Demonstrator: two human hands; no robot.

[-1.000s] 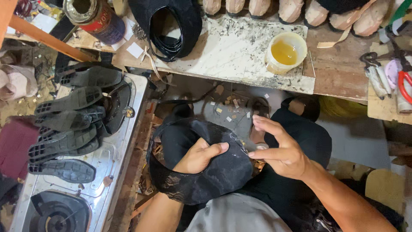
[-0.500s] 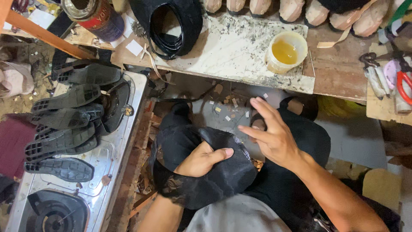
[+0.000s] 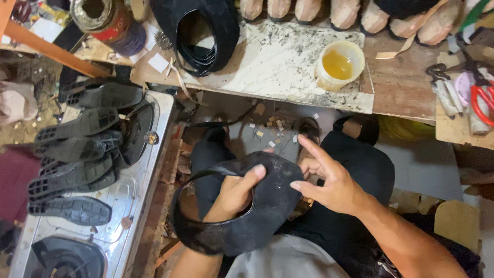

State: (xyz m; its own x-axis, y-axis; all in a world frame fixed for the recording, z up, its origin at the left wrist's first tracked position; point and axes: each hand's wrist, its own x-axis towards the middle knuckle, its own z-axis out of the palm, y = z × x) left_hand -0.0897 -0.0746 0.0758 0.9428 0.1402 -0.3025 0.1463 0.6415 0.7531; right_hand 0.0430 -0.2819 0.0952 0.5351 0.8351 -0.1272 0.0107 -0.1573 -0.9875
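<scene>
The left hand sits inside the black leather shoe upper over the lap, thumb gripping its edge to steady it. The right hand, fingers spread open, touches its toe.

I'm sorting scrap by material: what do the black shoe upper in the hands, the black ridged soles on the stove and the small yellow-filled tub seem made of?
Black shoe upper: apparently matte suede or felted fabric with a shinier leather-like edge band. Black ridged soles: likely moulded rubber, dull, with regular tread grooves. Small tub: probably pale plastic, thin rim, holding glossy amber liquid, perhaps glue. Left hand is inside the upper; right hand touches it.
</scene>
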